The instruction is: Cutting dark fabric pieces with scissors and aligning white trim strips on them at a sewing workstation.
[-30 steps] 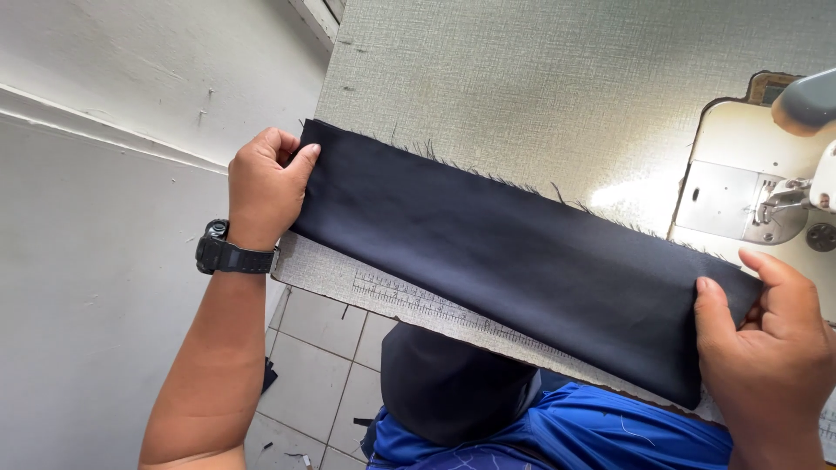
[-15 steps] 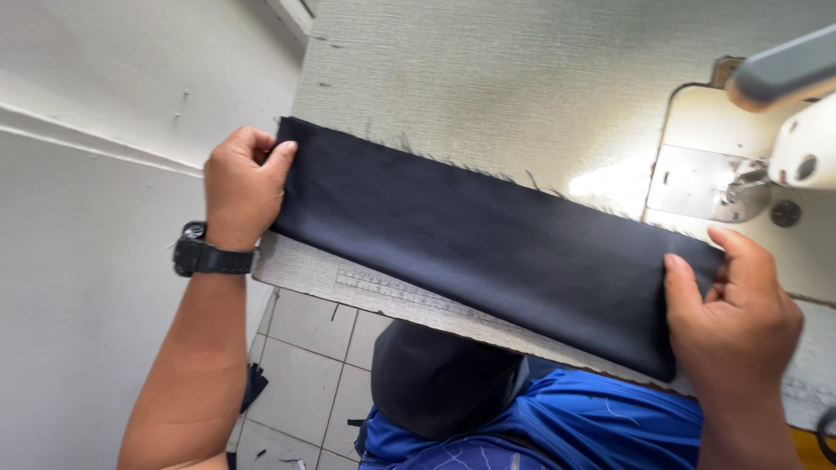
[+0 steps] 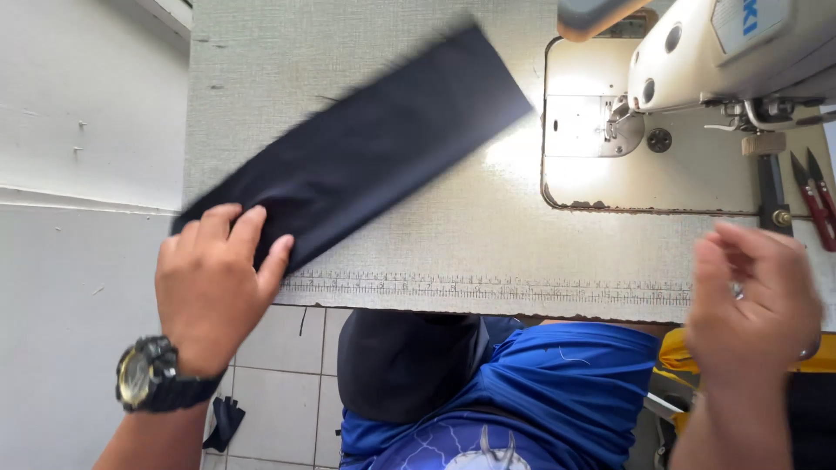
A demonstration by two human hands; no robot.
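Note:
A long strip of dark navy cloth [image 3: 374, 144] lies slanted across the pale sewing table [image 3: 453, 235], its far end blurred near the machine's bed. My left hand [image 3: 213, 278], with a black watch on the wrist, grips the strip's near left end at the table's edge. My right hand [image 3: 753, 296] hovers blurred over the table's right front edge, fingers loosely curled, holding nothing.
A white sewing machine [image 3: 740, 52] stands at the back right with a lit needle plate [image 3: 579, 126]. Red-handled snips [image 3: 814, 196] lie at the far right. A ruler strip [image 3: 488, 287] runs along the table's front edge. A tiled floor shows below.
My right hand has let go of the cloth and pulled back to the right. My left hand has swung the strip so its free end points up toward the machine.

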